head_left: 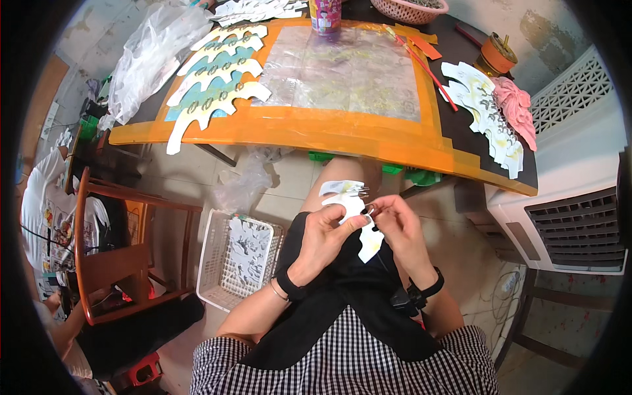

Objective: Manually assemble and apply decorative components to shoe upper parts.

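Note:
Above my lap, my left hand (319, 238) pinches a white, wavy-edged paper card (370, 245) with yellowish patches. Several thin dark wire pieces stick out from the card's upper part. At the card's right side, the fingers of my right hand (400, 227) are closed around a small dark, ring-like piece, too small to make out fully. Similar cards (217, 99) with dark rings lie in overlapping rows on the table's left, over blue-green patches. Another overlapping batch of cards (484, 112) rests on the table's right side.
The table (296, 135) has an orange-taped border around a clear-covered sheet. A purple cup (325, 16), a red stick (431, 76), a pink cloth (515, 108) and a plastic bag (148, 62) lie about. A white basket (205, 263) and a wooden chair (99, 280) are left; an air cooler (573, 224) right.

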`<state>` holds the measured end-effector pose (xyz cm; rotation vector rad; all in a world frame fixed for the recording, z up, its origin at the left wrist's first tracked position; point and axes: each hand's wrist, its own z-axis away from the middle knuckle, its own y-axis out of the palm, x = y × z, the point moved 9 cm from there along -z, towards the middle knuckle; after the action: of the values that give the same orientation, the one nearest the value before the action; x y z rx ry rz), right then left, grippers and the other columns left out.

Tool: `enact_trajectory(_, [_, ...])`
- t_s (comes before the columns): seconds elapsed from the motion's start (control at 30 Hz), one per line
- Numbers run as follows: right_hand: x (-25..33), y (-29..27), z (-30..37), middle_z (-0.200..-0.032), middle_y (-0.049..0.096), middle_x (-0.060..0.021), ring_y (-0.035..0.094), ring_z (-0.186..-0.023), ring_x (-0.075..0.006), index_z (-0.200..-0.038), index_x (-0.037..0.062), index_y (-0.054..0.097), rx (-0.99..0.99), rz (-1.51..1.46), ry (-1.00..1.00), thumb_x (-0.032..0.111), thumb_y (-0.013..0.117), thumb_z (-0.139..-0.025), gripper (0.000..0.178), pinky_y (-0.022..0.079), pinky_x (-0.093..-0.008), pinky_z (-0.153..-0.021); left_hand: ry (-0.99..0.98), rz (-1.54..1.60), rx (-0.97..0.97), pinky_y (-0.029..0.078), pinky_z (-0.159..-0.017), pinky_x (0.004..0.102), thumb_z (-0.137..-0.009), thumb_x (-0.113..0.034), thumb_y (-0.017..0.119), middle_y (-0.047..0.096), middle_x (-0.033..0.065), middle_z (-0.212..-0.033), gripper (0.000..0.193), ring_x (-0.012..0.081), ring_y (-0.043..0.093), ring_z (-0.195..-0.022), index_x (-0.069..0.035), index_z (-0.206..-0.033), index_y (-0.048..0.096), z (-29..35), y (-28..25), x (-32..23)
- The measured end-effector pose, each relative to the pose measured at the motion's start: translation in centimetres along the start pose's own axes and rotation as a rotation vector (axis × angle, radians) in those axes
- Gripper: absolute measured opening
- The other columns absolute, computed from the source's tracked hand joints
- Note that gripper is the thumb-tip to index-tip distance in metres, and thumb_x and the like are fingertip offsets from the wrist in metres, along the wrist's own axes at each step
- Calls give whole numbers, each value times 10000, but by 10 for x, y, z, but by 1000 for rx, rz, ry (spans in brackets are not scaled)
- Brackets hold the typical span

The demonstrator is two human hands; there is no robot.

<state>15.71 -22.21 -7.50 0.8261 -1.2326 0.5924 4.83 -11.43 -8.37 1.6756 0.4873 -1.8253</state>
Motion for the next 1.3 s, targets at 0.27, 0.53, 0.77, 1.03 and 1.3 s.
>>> enact_trajectory(0.27, [15,1,4,-887,586,-48,594,-808,-127,-920,-8,612,-1,264,-211,21,717,-924,109,482,-262,-734,-88,223,196,453,-730,216,-988,-167,740,669,-44,-919,200,30,539,-842,14,-1070,720,4,9,12])
enact_trajectory(0.53, [32,12,14,-838,561,-69,559,-736,-176,-896,-7,585,-22,534,-360,13,688,-917,107,450,-298,-668,-237,134,268,495,-791,244,-1038,-202,671,705,4,-1027,230,55,607,-919,1,-1142,703,8,10,20])
enact_trajectory(0.77, [8,13,7,-891,608,-52,582,-804,-143,-956,-6,630,26,336,-239,109,625,-1026,135,477,-285,-739,-228,402,92,501,-791,238,-1019,-219,698,724,8,-1024,244,67,643,-919,-26,-1168,698,1,3,22])
enact_trajectory(1.03, [-3,7,7,-983,646,-35,577,-862,-120,-1049,-23,672,90,120,-44,379,441,-1127,470,466,-270,-797,-324,407,20,509,-858,280,-1020,-187,683,744,34,-1039,179,105,669,-946,-53,-1137,706,0,-3,31])
enact_trajectory(1.3, [10,16,12,-775,564,-83,541,-721,-173,-877,-25,616,61,491,-227,180,630,-1020,250,426,-311,-652,-181,372,41,505,-799,240,-982,-152,744,700,-8,-1042,289,67,629,-928,-32,-1230,655,2,4,21])
